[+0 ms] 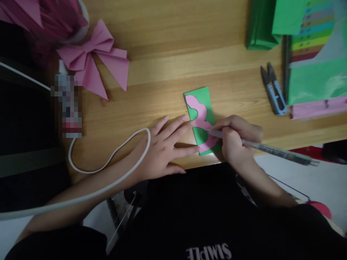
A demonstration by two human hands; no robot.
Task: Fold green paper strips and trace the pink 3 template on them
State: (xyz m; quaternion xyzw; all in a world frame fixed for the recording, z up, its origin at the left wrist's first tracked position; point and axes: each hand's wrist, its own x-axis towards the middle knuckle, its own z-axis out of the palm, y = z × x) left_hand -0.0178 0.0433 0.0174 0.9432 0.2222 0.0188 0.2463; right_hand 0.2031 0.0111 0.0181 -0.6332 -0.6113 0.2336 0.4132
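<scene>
A pink scalloped paper cutout (201, 112) lies on top of a green paper rectangle (204, 94) near the table's front edge. My left hand (165, 148) rests flat on the table with fingers spread, its fingertips touching the left side of the cutout. A pen (271, 150) is gripped in my right hand (235, 139), its tip at the inner curve of the pink paper where green shows through. The pen's back end points off to the right.
At the upper left, a folded pink paper bow (92, 54) lies by a container of pink material (62, 18). A white cable (108, 159) loops across my left forearm. Thread snips (273, 90), green folded paper (264, 27) and a paper pack (317, 79) lie at right.
</scene>
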